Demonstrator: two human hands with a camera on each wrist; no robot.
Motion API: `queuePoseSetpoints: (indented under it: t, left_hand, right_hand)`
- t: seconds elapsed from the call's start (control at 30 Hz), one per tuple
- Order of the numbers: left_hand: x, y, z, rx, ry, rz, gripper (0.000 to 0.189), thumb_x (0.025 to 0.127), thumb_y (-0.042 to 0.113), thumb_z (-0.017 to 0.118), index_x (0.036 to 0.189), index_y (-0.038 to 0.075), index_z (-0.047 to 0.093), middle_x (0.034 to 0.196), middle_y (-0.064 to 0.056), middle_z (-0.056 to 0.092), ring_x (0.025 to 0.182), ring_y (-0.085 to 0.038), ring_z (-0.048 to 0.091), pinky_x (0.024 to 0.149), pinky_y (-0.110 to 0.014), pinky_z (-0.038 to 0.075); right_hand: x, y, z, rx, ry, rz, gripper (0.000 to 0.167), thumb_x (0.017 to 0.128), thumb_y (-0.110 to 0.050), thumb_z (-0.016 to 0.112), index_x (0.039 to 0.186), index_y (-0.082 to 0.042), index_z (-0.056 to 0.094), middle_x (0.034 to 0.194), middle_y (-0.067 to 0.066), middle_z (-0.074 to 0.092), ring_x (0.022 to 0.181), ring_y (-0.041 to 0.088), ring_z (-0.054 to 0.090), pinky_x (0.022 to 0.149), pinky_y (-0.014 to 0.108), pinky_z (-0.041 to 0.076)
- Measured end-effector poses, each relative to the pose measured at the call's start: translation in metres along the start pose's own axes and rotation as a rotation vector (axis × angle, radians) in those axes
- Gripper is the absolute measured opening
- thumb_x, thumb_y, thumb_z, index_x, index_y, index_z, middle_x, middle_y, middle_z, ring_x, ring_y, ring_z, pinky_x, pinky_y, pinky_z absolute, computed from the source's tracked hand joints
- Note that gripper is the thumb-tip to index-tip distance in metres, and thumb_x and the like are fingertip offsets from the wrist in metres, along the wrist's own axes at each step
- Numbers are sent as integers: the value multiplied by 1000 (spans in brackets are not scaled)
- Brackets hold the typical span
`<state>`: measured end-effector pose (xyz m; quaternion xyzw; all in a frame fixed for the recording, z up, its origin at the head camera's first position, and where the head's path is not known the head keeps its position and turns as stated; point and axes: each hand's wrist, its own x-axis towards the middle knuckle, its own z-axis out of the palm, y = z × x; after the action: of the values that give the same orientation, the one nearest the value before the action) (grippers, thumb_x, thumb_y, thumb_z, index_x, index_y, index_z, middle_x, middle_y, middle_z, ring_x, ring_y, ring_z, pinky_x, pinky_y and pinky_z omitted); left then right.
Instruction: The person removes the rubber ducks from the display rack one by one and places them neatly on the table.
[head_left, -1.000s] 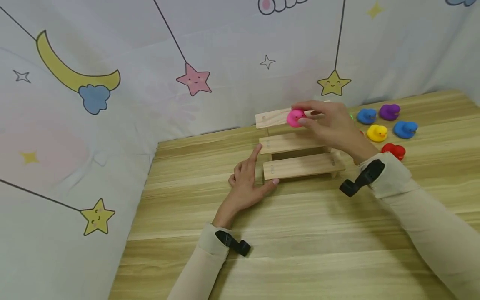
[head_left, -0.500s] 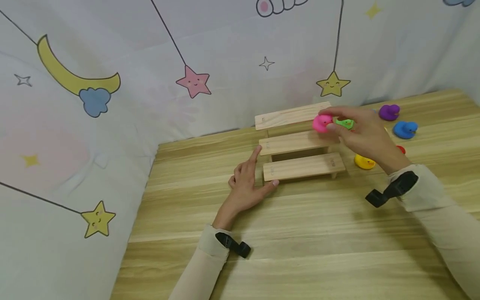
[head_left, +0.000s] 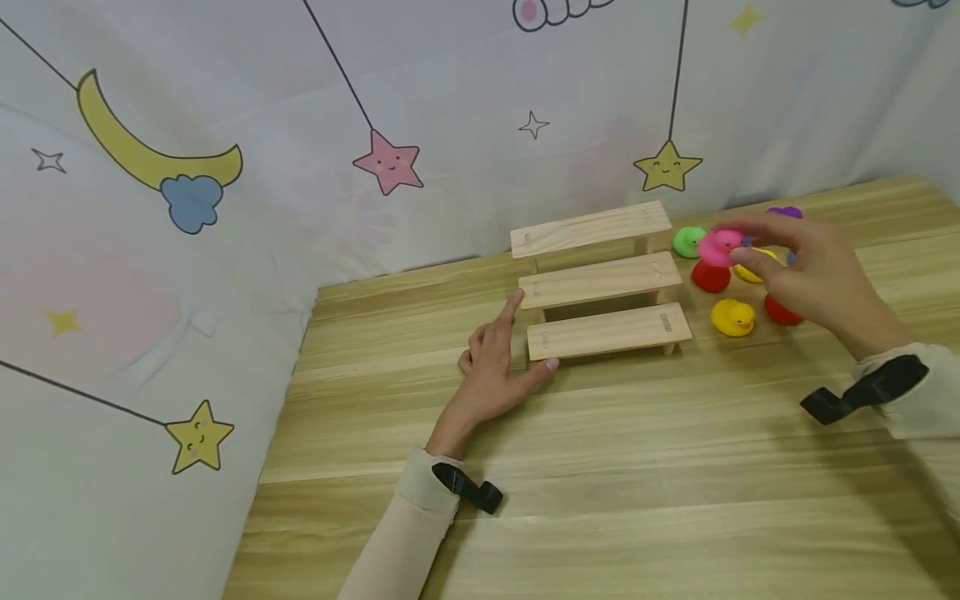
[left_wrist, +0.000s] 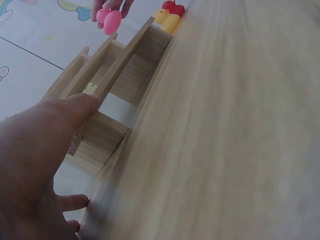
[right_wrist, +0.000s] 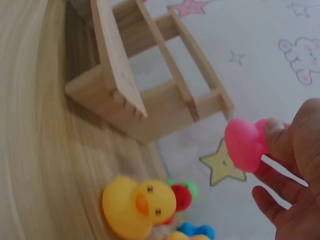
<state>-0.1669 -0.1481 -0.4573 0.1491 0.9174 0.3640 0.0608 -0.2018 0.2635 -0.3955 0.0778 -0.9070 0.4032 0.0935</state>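
In the head view, a pink rubber duck [head_left: 718,248] is pinched between the thumb and fingers of my right hand [head_left: 817,271]. It is held up above the ducks on the table, right of a three-step wooden stand [head_left: 600,281]. My left hand [head_left: 487,371] touches the stand's left end, index finger at the middle step and thumb against the front step's edge. The left wrist view has that thumb [left_wrist: 75,107] on the step. Beneath the pink duck are a green duck [head_left: 688,242] and a red duck [head_left: 710,277]; part of the red one is hidden.
A yellow duck [head_left: 732,318] sits right of the front step, with another red duck [head_left: 782,310] beside it. More ducks, one purple [head_left: 785,212], are partly covered by my right hand. A printed cloth [head_left: 450,100] hangs behind the wooden table [head_left: 600,483].
My right hand has carried the pink duck rightward, from over the stand to over the other ducks. The stand's right end and the green duck are uncovered. My left hand stays put.
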Motion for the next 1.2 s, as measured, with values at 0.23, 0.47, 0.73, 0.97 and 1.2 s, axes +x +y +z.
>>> queuePoseSetpoints:
  t: [0.23,0.47,0.73,0.97,1.2]
  left_hand:
    - [0,0,-1,4,7,-6,104,99,53,71,166,60,-8,181,5,18,161,-45,11,110,-71,12]
    - [-2,1,-2,11,9,-13,104,99,54,72,166,60,-8,181,5,18,161,-45,12,110,-71,13]
    - [-4,2,-3,12,10,-15,104,99,54,72,165,61,-8,181,6,19,161,-44,12,110,-71,13]
    - [-3,2,-2,2,9,-6,104,99,54,72,166,61,-7,181,6,19,160,-44,13,109,-70,13]
    - [0,2,0,-9,-5,16,103,99,54,71,166,60,-7,181,6,17,160,-47,10,109,-71,11]
  right_hand:
    - [-12,24,-16,-75,92,2,36,106,-26,69,142,-22,72,145,11,71,97,-18,47,80,12,37]
    - [-23,44,-30,-74,131,44,39,106,-25,70,144,-16,70,127,-39,64,99,-26,45,79,10,35]
    - [-32,71,-42,-59,115,68,42,109,-25,63,149,-13,65,111,-52,50,99,-34,40,83,1,32]
    - [-43,98,-46,46,155,23,37,105,-12,67,141,-20,72,118,-46,59,98,-33,48,85,-4,33]
    - [-55,132,-48,186,102,-6,53,98,8,64,125,-37,72,110,-49,60,101,-33,53,86,-7,38]
